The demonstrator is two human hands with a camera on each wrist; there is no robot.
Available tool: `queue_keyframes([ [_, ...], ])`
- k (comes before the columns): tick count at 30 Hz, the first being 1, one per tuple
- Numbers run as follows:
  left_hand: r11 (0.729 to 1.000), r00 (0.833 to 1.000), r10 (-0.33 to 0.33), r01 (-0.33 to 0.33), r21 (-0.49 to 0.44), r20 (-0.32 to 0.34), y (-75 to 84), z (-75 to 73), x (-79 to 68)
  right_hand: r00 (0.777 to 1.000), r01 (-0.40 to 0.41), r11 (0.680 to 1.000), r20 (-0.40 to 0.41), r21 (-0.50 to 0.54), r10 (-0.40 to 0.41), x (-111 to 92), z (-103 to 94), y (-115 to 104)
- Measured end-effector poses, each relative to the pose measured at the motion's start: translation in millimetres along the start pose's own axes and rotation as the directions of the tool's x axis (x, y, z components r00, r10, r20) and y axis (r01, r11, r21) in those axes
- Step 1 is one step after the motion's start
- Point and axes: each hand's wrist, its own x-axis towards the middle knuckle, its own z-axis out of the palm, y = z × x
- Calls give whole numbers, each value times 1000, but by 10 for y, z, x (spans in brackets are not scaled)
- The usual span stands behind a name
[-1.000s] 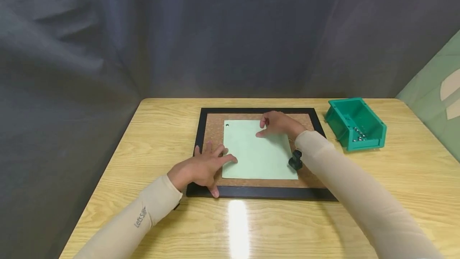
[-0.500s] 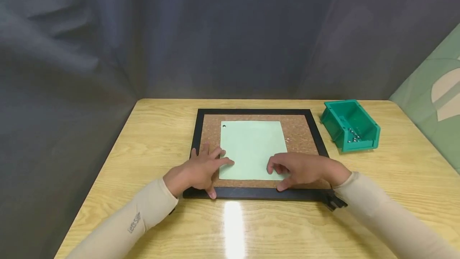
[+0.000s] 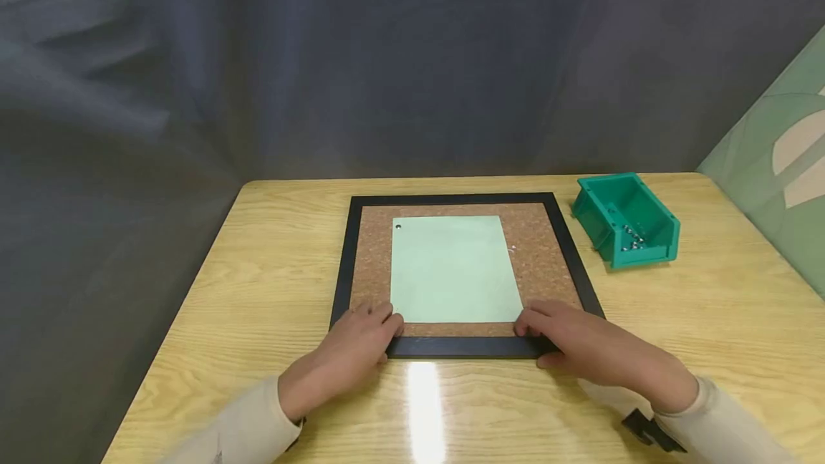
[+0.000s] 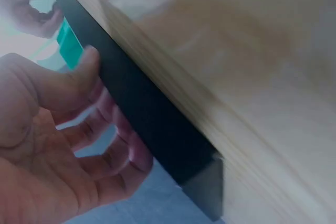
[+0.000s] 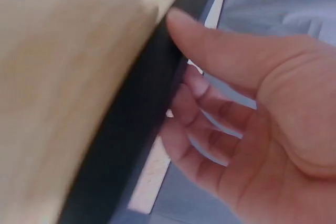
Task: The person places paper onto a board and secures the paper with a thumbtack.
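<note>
A corkboard (image 3: 541, 263) with a black frame (image 3: 464, 347) lies on the wooden table. Pale green paper (image 3: 454, 271) rests on the cork, a small dark round tack (image 3: 398, 227) at its far left corner. My left hand (image 3: 357, 342) grips the near frame bar toward its left end; in the left wrist view its thumb presses the bar's outer side while the fingers curl over the inner side. Likewise, my right hand (image 3: 593, 346) holds the same bar near the right end, thumb outside and fingers curled inside, as the right wrist view shows.
A green plastic bin (image 3: 602, 231) stands at the back right, beyond the board, with several small shiny metal pieces (image 3: 634, 240) inside. A dark curtain (image 3: 412, 70) hangs behind the wooden table (image 3: 277, 249) and along its left side.
My right hand has come from the paper's far right area down to the near frame bar. The left hand has slid from the board's left side toward the near bar and curled around it.
</note>
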Motion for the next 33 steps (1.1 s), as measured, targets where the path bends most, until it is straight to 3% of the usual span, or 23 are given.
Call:
queue_keyframes([
  [4,999,999,11,-9,32,-49,60,25,-67,997,28,998,-71,-54,-32,-54,47,11],
  [15,999,996,-25,28,34,-91,134,49,-61,997,-65,995,-52,-77,61,-85,69,-49],
  [19,998,995,-40,45,53,-87,146,61,-36,995,-60,995,-80,-80,54,-92,88,-42],
  [25,991,987,-66,82,102,-147,85,60,31,990,-32,996,-141,-81,20,-10,97,-15],
  [33,981,977,-62,98,168,-206,-41,70,162,982,-62,997,-180,-44,53,131,50,32],
])
